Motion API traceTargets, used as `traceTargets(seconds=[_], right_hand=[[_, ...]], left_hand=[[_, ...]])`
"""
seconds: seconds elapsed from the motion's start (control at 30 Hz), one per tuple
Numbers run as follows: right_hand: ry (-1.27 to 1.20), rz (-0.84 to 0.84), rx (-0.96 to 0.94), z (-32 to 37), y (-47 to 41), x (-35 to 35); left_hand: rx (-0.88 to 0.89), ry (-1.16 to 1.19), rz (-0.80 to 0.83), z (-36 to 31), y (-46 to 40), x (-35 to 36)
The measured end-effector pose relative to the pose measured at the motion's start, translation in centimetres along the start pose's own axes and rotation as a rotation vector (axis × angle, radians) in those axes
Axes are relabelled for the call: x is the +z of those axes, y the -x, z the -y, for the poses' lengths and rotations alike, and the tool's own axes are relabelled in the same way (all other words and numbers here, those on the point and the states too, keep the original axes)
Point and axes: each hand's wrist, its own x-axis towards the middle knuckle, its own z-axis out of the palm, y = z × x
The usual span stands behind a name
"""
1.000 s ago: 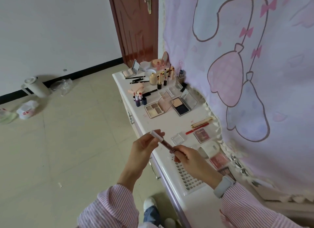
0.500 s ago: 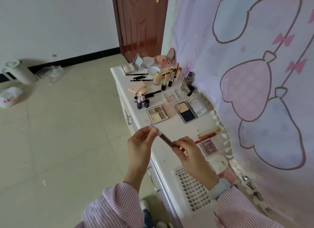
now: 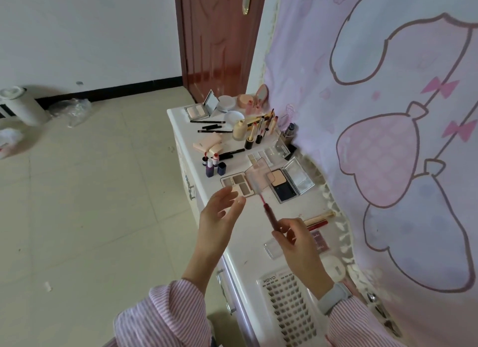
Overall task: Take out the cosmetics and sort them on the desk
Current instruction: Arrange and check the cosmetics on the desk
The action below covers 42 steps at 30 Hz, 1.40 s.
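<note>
**Lip pencil uncapped above the white desk**

The right hand (image 3: 297, 240) pinches a slim dark-red lip pencil (image 3: 269, 214) by its lower end, fingers curled round the barrel, with the bare red tip pointing up and away over the desk (image 3: 258, 258). The left hand (image 3: 219, 214) is raised just beside it, apart from the pencil; a small pale cap (image 3: 239, 201) seems to sit at its fingertips, but the blur there makes it impossible to say whether the fingers grip it or are merely spread.

Beyond the pencil's tip lies an open eyeshadow palette (image 3: 236, 185) with a pink translucent lid, and beside that an open compact (image 3: 284, 183) with a mirror. Right of the right hand lie a gold tube (image 3: 319, 216) and a red pencil (image 3: 319, 225), side by side, with a small dark-pink case (image 3: 320, 242) near them. Nearest the camera rests a tray of false lashes (image 3: 292, 310).

Farther off stand three lipsticks (image 3: 213, 164), uncapped, a cream bottle (image 3: 239, 130), several upright tubes, black pencils and a highlighter palette (image 3: 198, 112). A pink cartoon cloth (image 3: 375, 113) hangs along the desk's far side. Striped pink sleeves cover both forearms; a pale watch band (image 3: 333, 296) circles the right wrist.
</note>
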Motion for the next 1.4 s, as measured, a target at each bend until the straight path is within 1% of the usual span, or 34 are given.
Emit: traceTargets(seconds=[0.07,0.13,0.2,0.27,0.37,0.43,0.5,0.57,0.67,0.77,0.87,1.07,1.4], right_hand=[[-0.057,-0.087,0.050,-1.0,-1.0,-0.3],[-0.110,-0.159,0.103,-2.2,-2.2,-0.6],[-0.119,-0.215,0.140,-3.6,-3.5,-0.9],[-0.108,-0.270,0.169,-5.0,-4.9,-1.3],[-0.034,-0.320,0.206,-6.9,-6.8,-2.1],[0.075,-0.335,0.228,-8.1,-7.9,-2.7],[0.156,-0.334,0.232,-9.1,-8.9,-3.1],[0.197,-0.346,0.223,-10.0,-9.8,-3.2],[0.230,-0.349,0.218,-11.2,-11.2,-3.0],[0.250,-0.353,0.225,-12.3,-12.3,-2.8],[0.256,-0.325,0.222,-13.1,-12.5,-2.8],[0.184,-0.291,0.210,-13.3,-12.2,-2.5],[0.174,-0.295,0.231,-13.2,-12.3,-2.3]], left_hand=[[-0.034,-0.167,0.005,1.5,-0.4,0.2],[-0.086,-0.425,0.042,3.4,-1.0,0.4],[-0.141,-0.714,0.143,5.5,-1.7,0.7],[-0.151,-0.965,0.261,7.5,-2.3,1.3],[-0.088,-1.212,0.360,10.0,-2.7,2.5],[-0.023,-1.319,0.373,11.3,-2.9,3.3],[0.066,-1.396,0.352,12.5,-3.2,3.8],[0.124,-1.447,0.327,13.7,-3.2,4.1],[0.163,-1.498,0.289,14.8,-3.0,4.2],[0.195,-1.435,0.230,14.6,-2.9,4.4],[0.227,-1.414,0.223,14.7,-2.9,4.4],[0.249,-1.441,0.195,14.9,-2.8,4.4],[0.249,-1.435,0.179,15.2,-2.9,4.4]])
